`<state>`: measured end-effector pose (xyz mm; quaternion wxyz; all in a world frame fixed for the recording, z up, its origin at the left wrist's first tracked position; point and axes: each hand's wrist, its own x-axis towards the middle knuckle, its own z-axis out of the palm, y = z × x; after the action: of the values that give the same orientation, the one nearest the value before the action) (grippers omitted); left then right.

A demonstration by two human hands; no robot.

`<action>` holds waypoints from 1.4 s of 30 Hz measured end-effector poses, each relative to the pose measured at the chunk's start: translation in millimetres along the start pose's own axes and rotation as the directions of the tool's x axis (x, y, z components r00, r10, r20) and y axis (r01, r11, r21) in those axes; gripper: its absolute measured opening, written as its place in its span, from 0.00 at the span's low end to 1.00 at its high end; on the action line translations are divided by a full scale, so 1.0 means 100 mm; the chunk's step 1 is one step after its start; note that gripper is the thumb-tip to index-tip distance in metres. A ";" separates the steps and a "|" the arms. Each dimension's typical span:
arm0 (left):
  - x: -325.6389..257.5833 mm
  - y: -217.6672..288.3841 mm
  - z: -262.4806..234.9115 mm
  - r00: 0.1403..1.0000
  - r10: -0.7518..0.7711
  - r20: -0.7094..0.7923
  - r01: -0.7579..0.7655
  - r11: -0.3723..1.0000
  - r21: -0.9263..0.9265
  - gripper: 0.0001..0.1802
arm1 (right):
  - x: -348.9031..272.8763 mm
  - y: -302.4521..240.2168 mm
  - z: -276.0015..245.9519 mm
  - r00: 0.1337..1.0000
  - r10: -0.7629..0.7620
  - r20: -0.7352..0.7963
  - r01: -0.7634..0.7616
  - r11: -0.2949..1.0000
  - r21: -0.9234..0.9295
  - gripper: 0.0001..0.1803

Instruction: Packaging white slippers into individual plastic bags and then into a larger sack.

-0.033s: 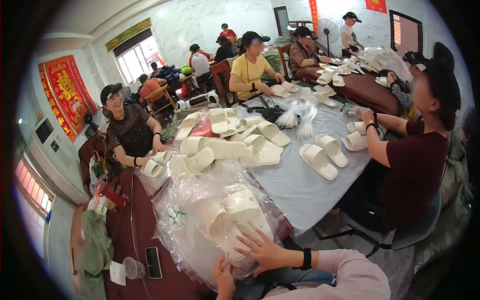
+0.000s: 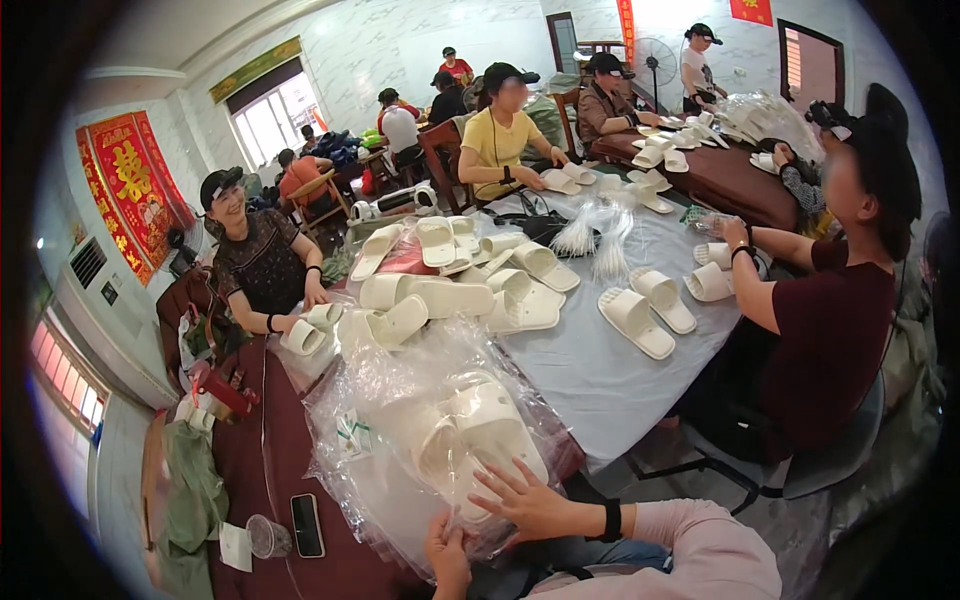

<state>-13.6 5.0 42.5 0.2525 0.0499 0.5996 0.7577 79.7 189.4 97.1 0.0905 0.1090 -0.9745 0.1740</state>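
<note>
A pair of cream slippers [image 2: 492, 425] lies inside a clear plastic bag [image 2: 385, 470] on the near table. My left hand [image 2: 449, 555] pinches the near edge of that bag between thumb and fingers. With its fingers spread, my right hand [image 2: 540, 508] rests over the heel end of the bagged slippers. More flat clear bags seem to lie beneath the pair, though their layers are hard to tell apart. Just beyond is a heap of loose cream slippers [image 2: 430, 295].
A phone [image 2: 307, 525], a clear plastic cup [image 2: 268, 537] and a red container [image 2: 222, 388] lie to the left on the brown-covered table [image 2: 255, 450]. Two loose slippers [image 2: 640, 322] sit on the grey cloth [image 2: 570, 385]. Co-workers sit across, at right and farther back.
</note>
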 end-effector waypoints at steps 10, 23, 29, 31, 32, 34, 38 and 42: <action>-0.30 0.13 0.08 0.978 0.020 0.209 -0.077 0.961 0.265 0.21 | 0.00 -0.01 0.25 0.936 0.208 -0.285 -0.223 0.974 -0.023 0.41; -0.59 0.77 -1.40 0.817 0.563 -0.129 -0.221 0.511 0.831 0.17 | 0.02 0.31 0.02 0.844 0.096 -0.527 -0.006 0.985 0.170 0.27; -1.36 0.75 -2.48 0.491 0.715 -0.498 0.648 0.083 0.757 0.27 | 0.13 0.03 0.08 0.754 0.452 -0.477 0.222 0.508 0.832 0.24; -1.74 0.57 -2.69 0.445 0.688 -0.573 0.759 0.050 0.649 0.32 | 0.21 -0.10 0.03 0.835 0.372 -0.406 0.270 0.367 0.890 0.22; -1.89 0.48 -2.67 0.380 0.612 -0.693 0.843 0.078 0.532 0.35 | 0.24 -0.14 0.06 0.850 0.299 -0.434 0.310 0.382 0.870 0.20; -2.06 0.36 -2.66 0.294 0.396 -0.870 0.919 0.134 0.371 0.46 | 0.24 -0.08 0.26 0.850 0.338 -0.405 0.162 0.563 0.810 0.17; -2.35 0.00 -2.65 0.138 0.162 -0.977 0.956 0.235 0.174 0.54 | 0.25 -0.21 0.52 0.978 0.150 -0.147 0.072 0.418 0.906 0.17; -2.39 -0.29 -2.57 -0.028 -0.116 -0.993 0.941 0.331 -0.066 0.56 | 0.42 -0.48 0.57 0.970 -0.222 -0.103 0.243 0.827 0.507 0.17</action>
<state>105.6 -323.5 -1.1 0.1331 -0.5705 0.7976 0.1433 43.2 117.6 68.3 0.0976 0.2434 -0.8696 0.4185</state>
